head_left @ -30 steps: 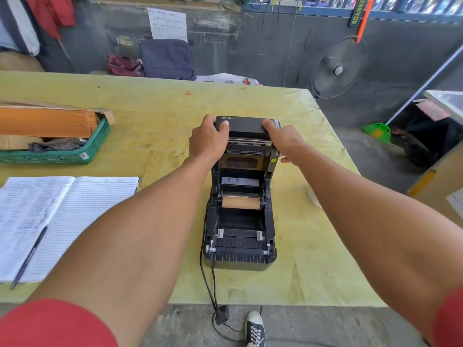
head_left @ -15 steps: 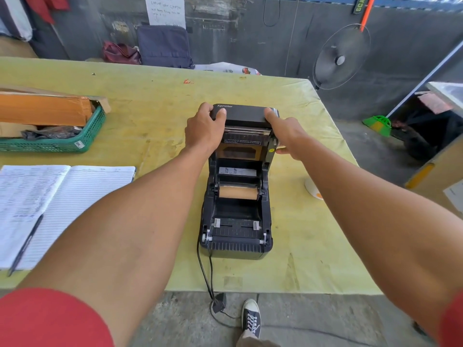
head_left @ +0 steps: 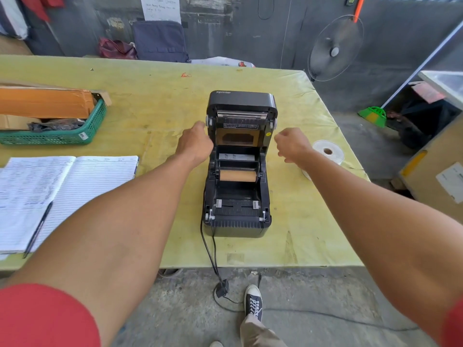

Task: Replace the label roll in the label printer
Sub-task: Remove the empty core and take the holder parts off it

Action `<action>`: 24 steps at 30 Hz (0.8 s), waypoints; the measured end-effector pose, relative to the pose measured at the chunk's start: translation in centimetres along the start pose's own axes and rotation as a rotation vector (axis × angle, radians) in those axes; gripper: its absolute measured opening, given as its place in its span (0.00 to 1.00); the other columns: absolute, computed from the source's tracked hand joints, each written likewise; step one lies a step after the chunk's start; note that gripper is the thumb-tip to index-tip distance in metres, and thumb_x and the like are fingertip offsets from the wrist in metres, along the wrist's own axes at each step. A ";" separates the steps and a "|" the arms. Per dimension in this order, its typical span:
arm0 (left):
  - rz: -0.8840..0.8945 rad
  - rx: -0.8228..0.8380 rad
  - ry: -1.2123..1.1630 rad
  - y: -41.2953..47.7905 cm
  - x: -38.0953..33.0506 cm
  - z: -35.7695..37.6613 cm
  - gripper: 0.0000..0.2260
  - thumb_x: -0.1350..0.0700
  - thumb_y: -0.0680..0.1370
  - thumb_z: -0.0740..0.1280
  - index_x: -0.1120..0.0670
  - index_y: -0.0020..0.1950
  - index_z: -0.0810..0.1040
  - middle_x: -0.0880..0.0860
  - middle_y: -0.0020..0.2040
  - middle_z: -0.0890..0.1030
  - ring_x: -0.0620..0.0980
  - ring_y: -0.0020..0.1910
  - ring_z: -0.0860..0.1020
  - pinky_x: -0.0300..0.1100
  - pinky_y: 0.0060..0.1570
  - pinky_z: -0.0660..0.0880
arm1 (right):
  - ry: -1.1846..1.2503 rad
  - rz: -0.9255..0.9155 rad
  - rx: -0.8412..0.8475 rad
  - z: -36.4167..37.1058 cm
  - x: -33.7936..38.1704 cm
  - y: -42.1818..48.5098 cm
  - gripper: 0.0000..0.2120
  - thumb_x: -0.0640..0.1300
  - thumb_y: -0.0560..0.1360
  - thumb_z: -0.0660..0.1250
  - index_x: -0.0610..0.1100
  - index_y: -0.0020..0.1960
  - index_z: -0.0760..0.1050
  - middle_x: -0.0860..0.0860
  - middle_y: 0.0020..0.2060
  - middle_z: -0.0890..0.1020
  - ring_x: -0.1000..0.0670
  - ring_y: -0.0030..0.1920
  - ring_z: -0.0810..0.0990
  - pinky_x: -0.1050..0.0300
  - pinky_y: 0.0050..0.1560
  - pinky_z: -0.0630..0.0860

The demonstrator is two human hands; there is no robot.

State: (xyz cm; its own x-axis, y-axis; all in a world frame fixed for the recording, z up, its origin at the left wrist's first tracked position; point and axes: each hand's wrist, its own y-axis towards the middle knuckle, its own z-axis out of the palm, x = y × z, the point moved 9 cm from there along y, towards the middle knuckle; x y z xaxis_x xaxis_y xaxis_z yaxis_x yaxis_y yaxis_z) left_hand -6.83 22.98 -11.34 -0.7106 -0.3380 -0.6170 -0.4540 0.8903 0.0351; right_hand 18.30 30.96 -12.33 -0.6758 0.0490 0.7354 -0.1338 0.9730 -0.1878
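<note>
A black label printer stands on the yellow-green table with its lid swung up and back. Inside its bay lies a bare brown cardboard core. A white label roll lies flat on the table to the printer's right. My left hand hovers just left of the lid's hinge side, fingers curled loosely, holding nothing. My right hand hangs just right of the printer, between it and the white roll, fingers loosely bent and empty.
An open ruled notebook with a pen lies at the left front. A green basket holding a cardboard box sits at the left. The printer's cable drops over the front edge to the floor. A fan stands behind the table's right corner.
Both hands have let go of the printer's lid and pulled back towards me, one to each side. The lid stays raised. The white label roll has come into view.
</note>
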 end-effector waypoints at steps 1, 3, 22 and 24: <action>0.018 0.036 0.048 -0.5 0.5 0.8 0.20 0.64 0.79 0.58 0.56 0.71 0.69 0.61 0.64 0.77 0.61 0.56 0.77 0.46 0.48 0.73 | -0.098 -0.013 0.028 0.5 -0.7 -0.3 0.17 0.39 0.80 0.56 0.31 0.61 0.76 0.37 0.50 0.82 0.41 0.48 0.81 0.45 0.49 0.79; 0.036 0.115 0.109 -1.4 1.6 2.5 0.20 0.67 0.77 0.60 0.56 0.69 0.73 0.60 0.66 0.76 0.61 0.60 0.76 0.46 0.54 0.73 | -0.311 -0.041 0.125 2.1 -1.9 -1.2 0.14 0.37 0.80 0.60 0.33 0.60 0.78 0.36 0.53 0.83 0.39 0.51 0.82 0.45 0.52 0.79; 0.127 0.364 0.152 0.2 4.4 9.8 0.20 0.53 0.69 0.78 0.54 0.60 0.81 0.52 0.44 0.80 0.52 0.44 0.78 0.43 0.45 0.73 | -0.430 -0.160 0.314 9.2 -5.2 2.2 0.24 0.51 0.72 0.77 0.47 0.65 0.77 0.48 0.50 0.80 0.47 0.45 0.75 0.56 0.45 0.69; 0.145 0.394 0.166 0.4 4.3 9.8 0.17 0.53 0.70 0.77 0.55 0.57 0.82 0.51 0.42 0.80 0.52 0.42 0.78 0.42 0.43 0.72 | -0.444 -0.159 0.329 9.3 -5.2 2.3 0.24 0.51 0.72 0.76 0.47 0.65 0.77 0.48 0.48 0.79 0.47 0.45 0.75 0.56 0.45 0.69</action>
State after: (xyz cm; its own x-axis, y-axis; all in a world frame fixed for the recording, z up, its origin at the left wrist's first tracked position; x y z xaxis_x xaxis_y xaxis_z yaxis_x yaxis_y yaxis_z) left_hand -4.78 24.89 -21.70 -0.8429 -0.2167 -0.4925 -0.1267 0.9695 -0.2098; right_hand 14.75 30.83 -22.63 -0.8588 -0.2608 0.4410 -0.4295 0.8358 -0.3421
